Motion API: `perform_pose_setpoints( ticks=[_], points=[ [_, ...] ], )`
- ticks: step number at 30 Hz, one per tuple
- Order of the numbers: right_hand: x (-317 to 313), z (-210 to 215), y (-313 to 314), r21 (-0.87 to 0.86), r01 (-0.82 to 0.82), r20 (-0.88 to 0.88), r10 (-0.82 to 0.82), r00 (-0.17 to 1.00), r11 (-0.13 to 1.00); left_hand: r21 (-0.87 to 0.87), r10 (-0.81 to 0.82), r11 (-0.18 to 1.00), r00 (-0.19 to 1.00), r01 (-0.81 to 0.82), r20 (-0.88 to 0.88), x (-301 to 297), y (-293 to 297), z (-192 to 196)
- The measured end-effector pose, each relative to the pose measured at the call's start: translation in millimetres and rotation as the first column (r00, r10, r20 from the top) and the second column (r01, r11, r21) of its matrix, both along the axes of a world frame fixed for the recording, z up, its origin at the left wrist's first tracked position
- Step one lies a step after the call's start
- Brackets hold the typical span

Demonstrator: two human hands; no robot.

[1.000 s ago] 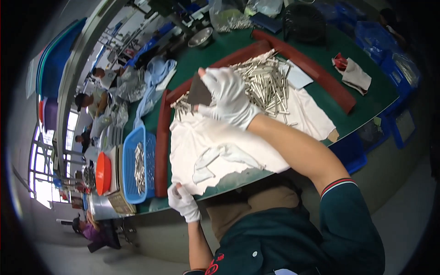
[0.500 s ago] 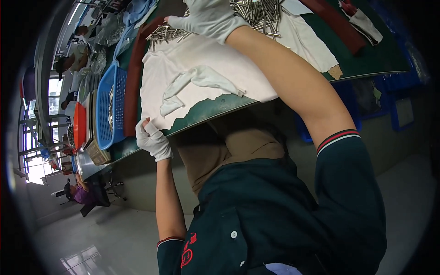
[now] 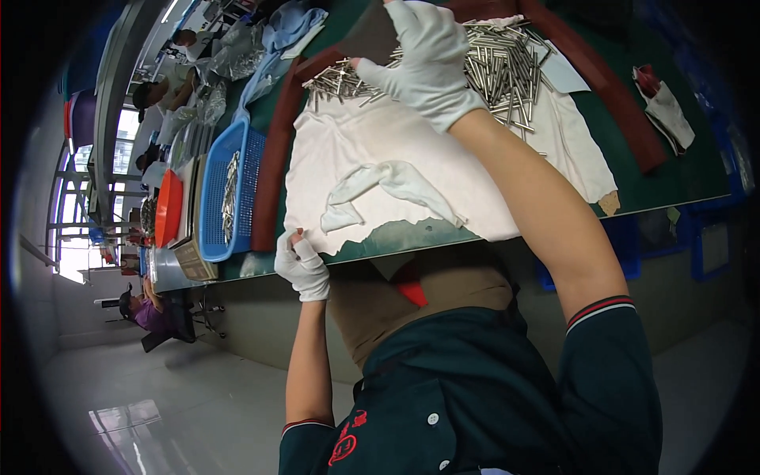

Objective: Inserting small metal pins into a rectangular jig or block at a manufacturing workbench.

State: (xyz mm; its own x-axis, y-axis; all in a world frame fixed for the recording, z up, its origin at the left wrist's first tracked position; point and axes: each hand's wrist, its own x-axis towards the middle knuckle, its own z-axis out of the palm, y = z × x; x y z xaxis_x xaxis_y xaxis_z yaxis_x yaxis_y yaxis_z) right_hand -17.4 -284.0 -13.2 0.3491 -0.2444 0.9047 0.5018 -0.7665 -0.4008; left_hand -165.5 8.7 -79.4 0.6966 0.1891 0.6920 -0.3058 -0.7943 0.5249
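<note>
My left hand point(image 3: 302, 266), in a white glove with bare fingertips, is curled at the table's front edge by a corner of the white cloth point(image 3: 380, 142). What its fingers pinch, if anything, is hidden. Farther off, my right hand point(image 3: 431, 67), gloved too, reaches over the back of that cloth. A dark brown flat piece point(image 3: 368, 36) lies between its thumb and fingers, seemingly gripped; its far end is cut off. Beside and beneath this hand are heaped several slim metal pins point(image 3: 507, 71). A crumpled white rag point(image 3: 388, 176) lies nearer me on the cloth.
Red-brown bars point(image 3: 273, 170) border the cloth on the green table. To the left stands a blue basket point(image 3: 252, 170) holding metal pieces, with an orange bin point(image 3: 168, 207) beyond. At right lie a white-and-red glove point(image 3: 669, 115) and, below the table, blue crates point(image 3: 708, 245).
The view has shifted, so the table sits lower and more to the right. The dark brown piece by my right hand now shows. My left hand stays at the cloth's corner.
</note>
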Motion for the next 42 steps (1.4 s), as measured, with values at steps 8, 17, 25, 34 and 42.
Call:
perform_pose_setpoints(
  ticks=[8, 17, 25, 34, 42],
  points=[
    [15.7, -3.8, -19.1, 0.048, 0.159, -0.057, -0.156, 0.986, 0.986, 0.019, -0.004, 1.000, 0.999, 0.003, 0.036, -2.3, -3.8, -1.1],
    [22.5, -11.2, -25.0, -0.051, 0.227, 0.010, -0.227, 0.974, 0.973, 0.050, 0.012, 0.999, 1.000, -0.012, 0.002, -1.0, -4.7, 8.2],
    [27.2, -8.8, -26.3, -0.091, 0.249, 0.016, -0.248, 0.969, 0.964, 0.155, 0.014, 0.988, 0.999, -0.019, 0.035, 0.2, 3.3, 5.4],
    [14.5, -9.1, -28.3, -0.131, 0.190, -0.068, -0.200, 0.978, 0.973, -0.349, -0.304, 0.894, 0.953, 0.282, -0.011, 37.5, -25.7, 85.6],
    [4.8, 2.6, -9.3, -0.177, 0.054, -0.049, -0.064, 0.997, 0.983, -0.162, -0.444, 0.896, 0.838, 0.414, -0.316, 239.7, -55.7, 71.4]
  ],
)
